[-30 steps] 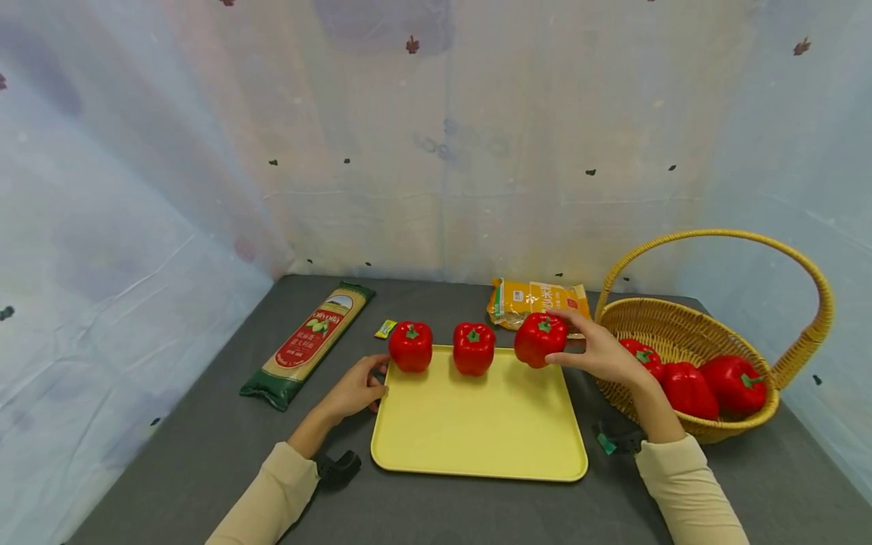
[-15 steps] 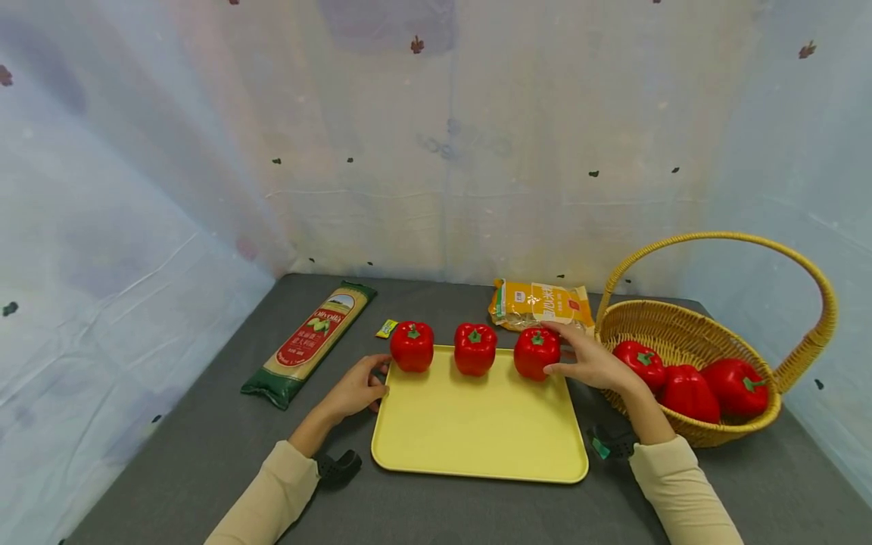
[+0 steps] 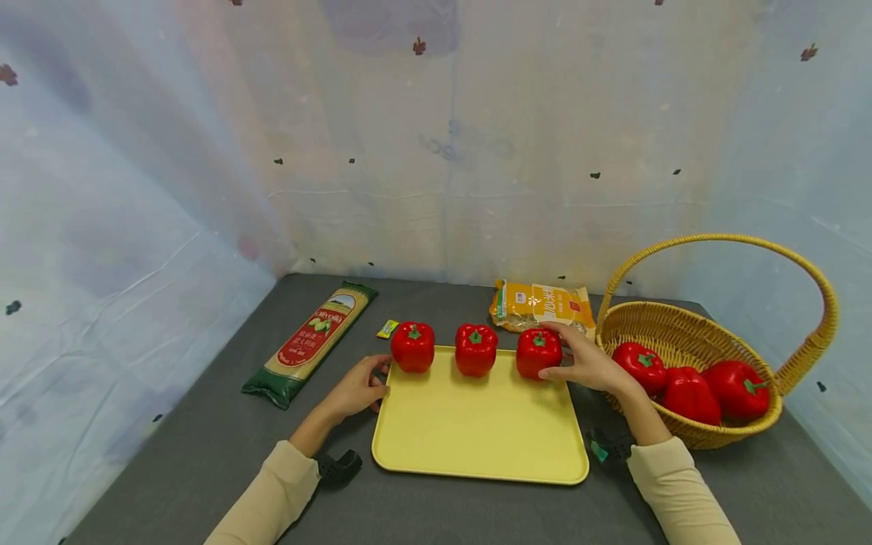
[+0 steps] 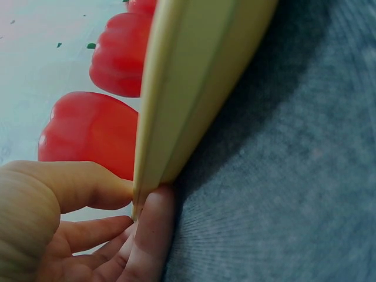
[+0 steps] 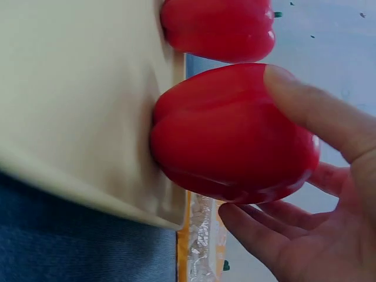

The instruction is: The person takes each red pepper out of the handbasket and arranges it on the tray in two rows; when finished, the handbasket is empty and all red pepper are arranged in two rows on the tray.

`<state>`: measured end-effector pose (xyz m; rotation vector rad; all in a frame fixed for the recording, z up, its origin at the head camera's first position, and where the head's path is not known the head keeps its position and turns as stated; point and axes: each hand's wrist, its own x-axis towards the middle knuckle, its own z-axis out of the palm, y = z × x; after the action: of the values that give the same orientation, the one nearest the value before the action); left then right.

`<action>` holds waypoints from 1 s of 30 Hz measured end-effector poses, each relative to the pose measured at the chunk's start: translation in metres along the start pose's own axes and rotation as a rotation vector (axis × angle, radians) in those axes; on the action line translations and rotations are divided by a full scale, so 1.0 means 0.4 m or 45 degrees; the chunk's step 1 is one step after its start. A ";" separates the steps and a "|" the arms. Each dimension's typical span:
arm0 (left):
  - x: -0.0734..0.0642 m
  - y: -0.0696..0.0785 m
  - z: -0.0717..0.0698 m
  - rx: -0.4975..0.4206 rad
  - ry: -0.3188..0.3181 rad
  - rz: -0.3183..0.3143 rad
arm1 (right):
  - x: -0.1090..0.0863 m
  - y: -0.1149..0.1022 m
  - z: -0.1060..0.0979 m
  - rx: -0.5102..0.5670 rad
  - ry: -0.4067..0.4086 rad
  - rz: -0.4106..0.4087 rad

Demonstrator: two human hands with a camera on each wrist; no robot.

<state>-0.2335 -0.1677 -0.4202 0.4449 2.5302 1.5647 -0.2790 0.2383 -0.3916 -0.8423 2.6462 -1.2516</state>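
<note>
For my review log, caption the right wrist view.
Right hand holding a pepper on the tray, beside a second pepper.

The three blocky red plastic-looking bell peppers [image 3: 476, 350] gleam, smooth and glossy all over. The rectangular yellow plastic-looking tray [image 3: 480, 424] beneath them is smooth too, with a duller finish. The dark grey, cloth-covered tabletop [image 3: 470, 515] looks matt and finely textured. To the right, the oval tan wicker basket [image 3: 664, 322] is rough with weave. The far orange film packet [image 3: 545, 301], rectangular and crinkled, catches the light.
</note>
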 end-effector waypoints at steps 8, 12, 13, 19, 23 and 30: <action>0.018 -0.036 0.009 0.024 0.032 -0.034 | 0.004 0.008 0.006 -0.065 0.077 -0.008; 0.034 -0.074 0.008 0.019 0.031 -0.041 | 0.006 0.010 0.009 -0.114 0.098 -0.026; 0.036 -0.078 0.007 0.010 0.027 -0.040 | 0.006 0.011 0.010 -0.129 0.102 -0.026; 0.039 -0.085 0.002 -0.021 -0.001 -0.033 | 0.010 0.010 0.013 -0.147 0.118 -0.027; 0.039 -0.086 0.001 -0.018 -0.011 -0.031 | 0.010 0.010 0.013 -0.158 0.117 -0.026; 0.041 -0.087 0.001 -0.018 -0.011 -0.030 | 0.003 -0.006 0.003 -0.149 0.131 -0.044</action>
<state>-0.2553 -0.1767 -0.4508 0.4177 2.5074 1.5677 -0.2786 0.2355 -0.3903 -0.8651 2.8221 -1.1883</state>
